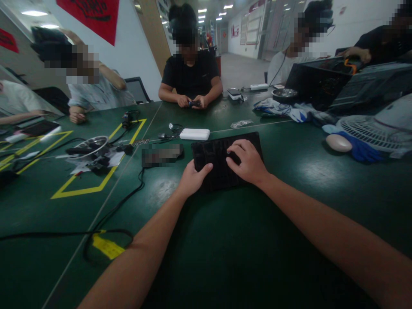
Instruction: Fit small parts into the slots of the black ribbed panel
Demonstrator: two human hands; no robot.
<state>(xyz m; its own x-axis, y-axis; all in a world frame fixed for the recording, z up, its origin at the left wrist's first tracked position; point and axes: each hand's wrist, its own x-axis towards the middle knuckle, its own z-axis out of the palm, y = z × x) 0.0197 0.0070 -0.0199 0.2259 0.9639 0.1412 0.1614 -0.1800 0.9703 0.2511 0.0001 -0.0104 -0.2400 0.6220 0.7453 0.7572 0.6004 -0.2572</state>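
Black slab (220, 179) lies between the person's hands, both touching it, its long axis running left to right, the right end angled slightly farther away. Left hand (190, 179) grips the left end: thumb over the top, other fingers out of view around the edge. Right hand (247, 162) arches over the right half, fingers curled; whether they pinch anything, I cannot tell. Neither hand is clearly nearer. Just beyond, a white box (195, 134) sits on the green counter (267, 262); a white fan (363, 131) lies well to the right.
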